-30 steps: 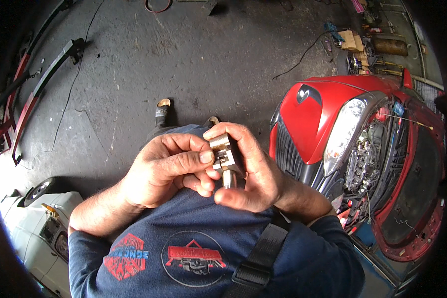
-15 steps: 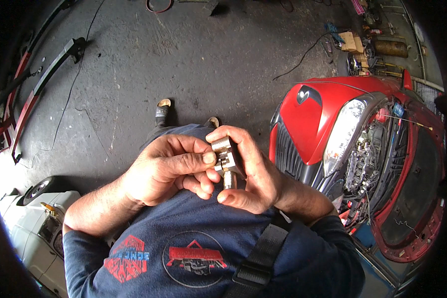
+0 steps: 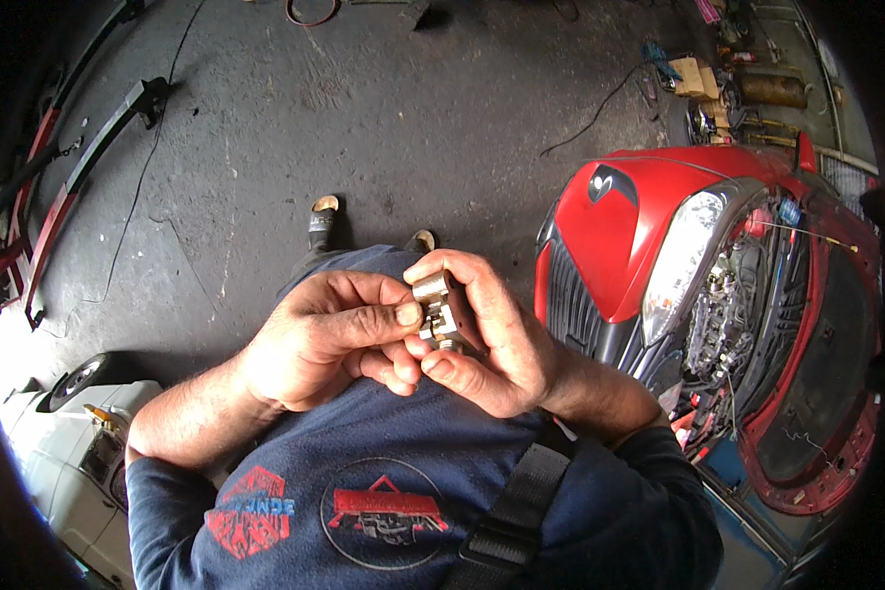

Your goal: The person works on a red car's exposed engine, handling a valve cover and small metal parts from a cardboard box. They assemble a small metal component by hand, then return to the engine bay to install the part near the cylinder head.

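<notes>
Both hands meet in front of my navy shirt around a small blocky silver metal fitting [image 3: 440, 311] with slots and a short cylindrical stem at its lower end. My left hand [image 3: 334, 344] pinches the left side of the fitting with thumb and fingers, its other fingers curled beneath. My right hand [image 3: 497, 349] wraps round the right side, index finger over the top and thumb low by the stem, partly covering it. My feet [image 3: 322, 221] show beyond on the grey floor.
A red car [image 3: 615, 246] with exposed engine bay [image 3: 718, 324] stands at right. Red-and-black metal arms [image 3: 98, 147] lie at left, with thin cables nearby. A white vehicle [image 3: 59, 452] is at lower left. Cardboard [image 3: 695, 79] and a brownish cylinder [image 3: 772, 90] sit at upper right.
The fitting has tilted slightly, so less of its stem shows. My right thumb has moved up against the stem. Both hands stay in nearly the same place.
</notes>
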`<action>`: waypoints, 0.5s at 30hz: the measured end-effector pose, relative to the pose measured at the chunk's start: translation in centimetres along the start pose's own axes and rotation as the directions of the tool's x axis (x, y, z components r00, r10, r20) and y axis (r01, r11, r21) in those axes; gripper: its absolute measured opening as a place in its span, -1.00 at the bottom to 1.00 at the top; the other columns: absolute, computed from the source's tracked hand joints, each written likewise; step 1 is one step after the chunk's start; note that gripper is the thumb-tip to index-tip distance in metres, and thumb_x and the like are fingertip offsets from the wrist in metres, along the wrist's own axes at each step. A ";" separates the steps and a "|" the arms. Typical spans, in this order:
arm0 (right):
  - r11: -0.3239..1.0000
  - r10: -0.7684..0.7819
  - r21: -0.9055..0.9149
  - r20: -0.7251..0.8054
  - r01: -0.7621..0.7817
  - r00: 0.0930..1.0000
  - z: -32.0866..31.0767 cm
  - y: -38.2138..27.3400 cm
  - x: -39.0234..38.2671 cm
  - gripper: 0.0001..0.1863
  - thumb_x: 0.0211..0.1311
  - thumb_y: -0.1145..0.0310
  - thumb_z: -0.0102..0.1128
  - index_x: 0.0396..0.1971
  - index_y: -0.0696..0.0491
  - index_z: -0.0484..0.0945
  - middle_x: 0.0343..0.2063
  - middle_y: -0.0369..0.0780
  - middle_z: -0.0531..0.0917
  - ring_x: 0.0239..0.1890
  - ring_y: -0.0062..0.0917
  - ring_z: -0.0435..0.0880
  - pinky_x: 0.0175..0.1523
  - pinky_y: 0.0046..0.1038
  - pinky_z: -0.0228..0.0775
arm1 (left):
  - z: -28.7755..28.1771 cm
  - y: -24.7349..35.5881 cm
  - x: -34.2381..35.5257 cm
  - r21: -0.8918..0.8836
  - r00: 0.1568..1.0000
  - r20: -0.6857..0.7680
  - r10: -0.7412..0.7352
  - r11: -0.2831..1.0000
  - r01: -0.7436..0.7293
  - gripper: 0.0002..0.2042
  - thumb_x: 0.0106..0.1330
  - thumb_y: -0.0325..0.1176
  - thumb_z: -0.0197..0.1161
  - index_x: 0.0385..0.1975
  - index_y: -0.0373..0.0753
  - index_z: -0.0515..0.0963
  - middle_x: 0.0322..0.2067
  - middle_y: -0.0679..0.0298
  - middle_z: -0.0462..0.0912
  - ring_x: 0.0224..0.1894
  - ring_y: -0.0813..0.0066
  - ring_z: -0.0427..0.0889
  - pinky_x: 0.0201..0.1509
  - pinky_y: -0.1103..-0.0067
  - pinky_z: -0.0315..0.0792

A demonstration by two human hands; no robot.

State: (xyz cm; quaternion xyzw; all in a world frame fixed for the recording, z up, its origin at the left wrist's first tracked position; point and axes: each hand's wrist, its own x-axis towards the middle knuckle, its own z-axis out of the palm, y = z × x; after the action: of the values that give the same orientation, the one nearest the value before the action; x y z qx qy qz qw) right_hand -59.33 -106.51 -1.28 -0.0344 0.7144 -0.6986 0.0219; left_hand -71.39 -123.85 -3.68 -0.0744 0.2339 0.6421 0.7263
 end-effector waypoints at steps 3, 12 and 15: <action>0.996 -0.030 -0.090 0.003 0.030 1.000 -0.1 0.2 0.2 -0.45 0.29 0.43 0.12 0.17 0.28 0.10 -0.26 -0.18 0.51 -0.26 -0.57 0.57 -0.07 -0.49 0.38 | -0.1 0.2 -0.2 -0.013 1.000 0.007 -0.010 1.000 0.010 -0.79 0.39 -0.34 0.15 -0.18 -0.40 0.50 -0.35 0.15 0.66 -0.36 0.44 0.72 -0.21 0.57 0.66; 0.999 -0.051 -0.012 -0.063 0.051 0.997 0.0 0.4 0.4 -0.46 0.24 0.45 0.16 0.14 0.27 0.16 -0.20 -0.16 0.51 -0.23 -0.54 0.57 -0.07 -0.47 0.39 | 0.6 -0.2 -0.2 -0.032 0.991 -0.075 0.107 0.994 -0.109 -0.82 0.37 -0.40 0.18 -0.19 -0.41 0.50 -0.34 0.12 0.65 -0.34 0.38 0.71 -0.21 0.56 0.65; 1.000 -0.015 -0.001 -0.035 0.015 0.999 -0.2 0.4 0.3 -0.45 0.23 0.44 0.18 0.14 0.27 0.17 -0.18 -0.16 0.51 -0.24 -0.54 0.57 -0.07 -0.46 0.39 | 0.5 -0.7 -0.1 -0.012 0.975 -0.044 0.218 0.976 -0.218 -0.84 0.35 -0.45 0.19 -0.18 -0.41 0.49 -0.34 0.14 0.64 -0.35 0.40 0.70 -0.22 0.57 0.64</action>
State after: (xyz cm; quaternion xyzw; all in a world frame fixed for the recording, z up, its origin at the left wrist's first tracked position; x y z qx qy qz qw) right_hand -59.69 -106.35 -1.69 -0.0275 0.7146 -0.6990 0.0039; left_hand -70.56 -123.82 -3.36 -0.0681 0.2506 0.7181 0.6456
